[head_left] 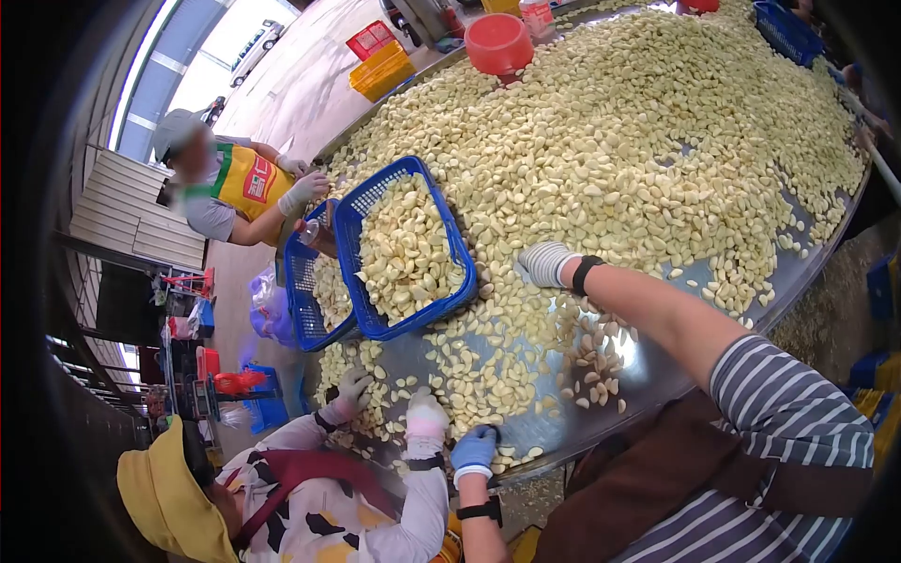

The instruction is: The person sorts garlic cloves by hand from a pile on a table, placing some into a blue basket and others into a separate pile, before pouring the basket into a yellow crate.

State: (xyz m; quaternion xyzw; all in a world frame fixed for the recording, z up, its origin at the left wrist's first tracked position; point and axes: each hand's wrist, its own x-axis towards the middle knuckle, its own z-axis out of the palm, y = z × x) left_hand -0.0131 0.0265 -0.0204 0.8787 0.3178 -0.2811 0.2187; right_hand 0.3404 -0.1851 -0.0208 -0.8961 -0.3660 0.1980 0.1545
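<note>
Peeled garlic cloves [601, 159] cover the metal table [648, 375] in a thick layer, thinner along my edge. My right hand [546, 265], in a white striped glove, reaches far out over them, fingers extended and resting on the cloves. Close to the near edge is my left hand [474, 448] in a blue glove, its fingers curled in among scattered cloves. A small dark bit shows by its fingertips; I cannot make out what it is. Left of my right hand stands a blue basket [408, 328] filled with cloves.
A second blue basket [307, 324] adjoins the first. Beside my left hand, a co-worker in a yellow hat [169, 493] has gloved hands [427, 418] at the cloves. Another person in a yellow apron [253, 178] stands across. A red basin [497, 44] sits at the far edge.
</note>
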